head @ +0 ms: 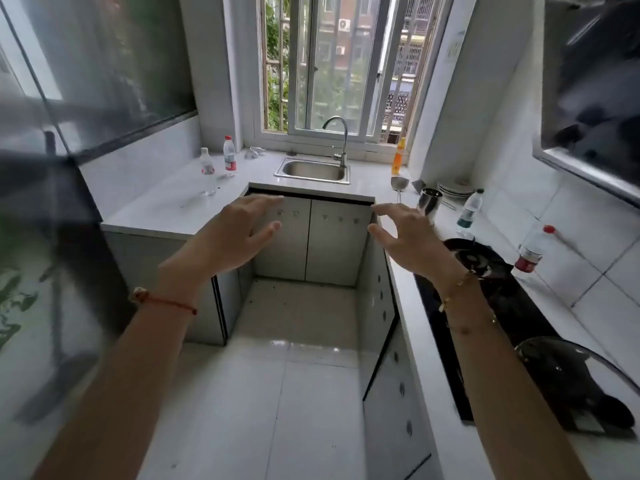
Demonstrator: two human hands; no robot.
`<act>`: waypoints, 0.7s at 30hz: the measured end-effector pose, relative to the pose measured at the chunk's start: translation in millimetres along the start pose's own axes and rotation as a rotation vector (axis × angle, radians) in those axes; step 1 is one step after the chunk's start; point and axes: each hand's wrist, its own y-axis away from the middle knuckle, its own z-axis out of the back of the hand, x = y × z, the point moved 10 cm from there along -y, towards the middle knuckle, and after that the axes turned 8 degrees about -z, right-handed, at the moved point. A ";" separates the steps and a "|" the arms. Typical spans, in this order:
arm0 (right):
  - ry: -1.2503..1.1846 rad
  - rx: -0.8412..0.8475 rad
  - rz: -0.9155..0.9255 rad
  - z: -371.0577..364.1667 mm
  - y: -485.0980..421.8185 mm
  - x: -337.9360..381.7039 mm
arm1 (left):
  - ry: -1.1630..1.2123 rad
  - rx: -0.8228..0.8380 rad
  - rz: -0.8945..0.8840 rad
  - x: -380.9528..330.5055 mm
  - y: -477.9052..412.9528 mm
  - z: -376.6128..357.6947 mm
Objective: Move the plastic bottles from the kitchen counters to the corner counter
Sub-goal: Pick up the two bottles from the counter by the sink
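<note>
Two clear plastic bottles stand on the left corner counter (156, 206): one with a red cap and red label (229, 156), one with a clear cap (207, 172). An orange bottle (398, 156) stands right of the sink. On the right counter stand a bottle with a dark cap and green label (469, 211) and a red-capped bottle (533, 249) by the wall. My left hand (239, 233) and my right hand (407, 237) are stretched out in mid-air over the floor, fingers relaxed, holding nothing.
A steel sink (313, 171) with a tap sits under the window. The right counter carries a wine glass (399, 187), a steel cup (429, 201), stacked plates (455, 189), a black gas hob (485, 299) and a dark pan with a glass lid (571, 379).
</note>
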 end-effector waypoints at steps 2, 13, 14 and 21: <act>-0.014 -0.003 -0.003 -9.5 -16.7 1.4 | 0.002 -0.005 0.005 16.1 -8.3 -1.6; -0.033 0.096 -0.050 -87.3 -85.3 -17.7 | 0.018 0.068 0.063 99.7 -37.5 -45.0; -0.028 0.102 -0.053 -92.3 -90.0 -21.1 | 0.019 0.075 0.067 104.3 -39.5 -49.8; -0.067 0.196 -0.092 -128.6 -126.3 -50.6 | 0.062 0.142 0.092 138.6 -58.9 -91.8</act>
